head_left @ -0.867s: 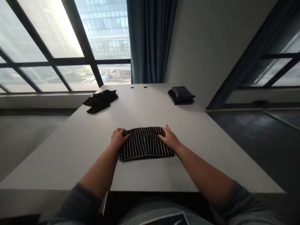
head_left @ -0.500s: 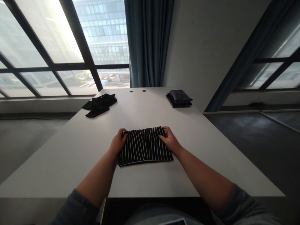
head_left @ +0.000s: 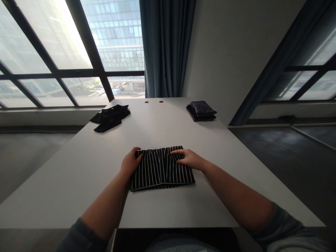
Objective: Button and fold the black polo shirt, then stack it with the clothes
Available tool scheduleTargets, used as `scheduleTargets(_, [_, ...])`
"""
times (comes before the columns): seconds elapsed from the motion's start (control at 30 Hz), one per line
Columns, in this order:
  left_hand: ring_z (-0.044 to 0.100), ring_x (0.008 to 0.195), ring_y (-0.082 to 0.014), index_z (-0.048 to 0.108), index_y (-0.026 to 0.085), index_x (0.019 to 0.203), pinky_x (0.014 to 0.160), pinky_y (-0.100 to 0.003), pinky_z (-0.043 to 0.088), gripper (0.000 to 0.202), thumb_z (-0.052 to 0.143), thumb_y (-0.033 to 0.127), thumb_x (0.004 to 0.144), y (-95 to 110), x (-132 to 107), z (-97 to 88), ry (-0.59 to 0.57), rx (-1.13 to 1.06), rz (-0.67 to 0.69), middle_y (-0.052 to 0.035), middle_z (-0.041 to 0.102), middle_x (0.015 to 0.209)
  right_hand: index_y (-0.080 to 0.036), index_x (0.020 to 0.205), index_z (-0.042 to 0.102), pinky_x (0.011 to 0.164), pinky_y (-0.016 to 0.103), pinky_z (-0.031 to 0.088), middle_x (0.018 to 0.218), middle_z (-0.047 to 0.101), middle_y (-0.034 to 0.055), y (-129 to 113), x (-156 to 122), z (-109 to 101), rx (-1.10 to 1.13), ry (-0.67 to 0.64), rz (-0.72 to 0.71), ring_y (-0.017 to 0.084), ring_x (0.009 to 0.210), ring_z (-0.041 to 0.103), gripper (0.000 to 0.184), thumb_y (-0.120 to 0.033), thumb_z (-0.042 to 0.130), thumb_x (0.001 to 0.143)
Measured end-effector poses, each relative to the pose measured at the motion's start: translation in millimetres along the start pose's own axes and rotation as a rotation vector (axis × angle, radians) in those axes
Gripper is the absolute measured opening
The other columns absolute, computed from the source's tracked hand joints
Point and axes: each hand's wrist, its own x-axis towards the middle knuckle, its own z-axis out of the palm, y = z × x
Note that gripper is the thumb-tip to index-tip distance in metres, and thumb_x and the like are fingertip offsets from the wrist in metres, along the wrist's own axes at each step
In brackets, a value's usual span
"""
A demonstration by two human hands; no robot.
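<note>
In the head view, a blue curtain [head_left: 165,45] hung at the far side of the room between a tall window [head_left: 70,38] on the left and a plain wall [head_left: 223,52] on the right. The white tabletop [head_left: 86,178] ran away from the person. Black cloths [head_left: 111,117] lay loosely heaped far left, and a dark folded stack [head_left: 201,110] sat far right.

The striped cloth [head_left: 160,169] lay folded in the near middle, a lower layer peeping out along its near edge. The left hand [head_left: 130,161] appeared to grip its far left corner, thumb on top; the right hand [head_left: 191,159] rested on the far right part, thumb and fingers spread apart. The step in hand seemed to be straightening the folded layers, and the next move called for light, even pressure, keeping the edges aligned.
</note>
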Motion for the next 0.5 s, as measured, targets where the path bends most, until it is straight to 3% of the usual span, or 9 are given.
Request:
scheduleTargets(0.13, [0.072, 0.095, -0.0257, 0.065, 0.028, 0.124, 0.083, -0.035, 0.051, 0.031, 0.060, 0.042, 0.097, 2, 1, -1.0, -0.023, 0.045, -0.061, -0.0056, 0.077, 0.100, -0.027, 0.136, 0.072, 0.098, 0.030, 0.057, 0.121, 0.076, 0.0038, -12, 27, -34, -0.234, 0.019, -0.076, 0.019, 0.100, 0.071, 0.060, -0.008, 0.068, 0.080])
scheduleTargets(0.2, [0.071, 0.095, -0.0239, 0.065, 0.027, 0.122, 0.083, -0.034, 0.051, 0.029, 0.059, 0.041, 0.097, 1, 1, -0.4, -0.004, 0.044, -0.052, -0.0053, 0.076, 0.106, -0.029, 0.137, 0.072, 0.101, 0.030, 0.056, 0.128, 0.073, 0.0033, -19, 43, -55, -0.355, 0.012, -0.122, 0.020, 0.106, 0.070, 0.062, -0.005, 0.066, 0.079])
scheduleTargets(0.37, [0.067, 0.111, -0.0273, 0.068, 0.022, 0.120, 0.100, -0.040, 0.051, 0.030, 0.059, 0.037, 0.096, -10, 3, 7.0, 0.119, 0.132, 0.033, -0.0108, 0.069, 0.125, -0.032, 0.139, 0.070, 0.113, 0.032, 0.050, 0.136, 0.069, 0.0013, -39, 87, -105, -0.617, -0.058, -0.221, 0.022, 0.121, 0.067, 0.065, -0.004, 0.064, 0.081])
scheduleTargets(0.5, [0.064, 0.115, -0.0310, 0.071, 0.020, 0.119, 0.106, -0.044, 0.048, 0.032, 0.058, 0.035, 0.095, -15, 3, 12.1, 0.091, 0.215, 0.071, -0.0121, 0.069, 0.124, -0.031, 0.141, 0.069, 0.114, 0.032, 0.049, 0.138, 0.068, 0.0031, -52, 125, -146, -0.762, -0.006, -0.260, 0.022, 0.120, 0.067, 0.065, -0.003, 0.062, 0.083])
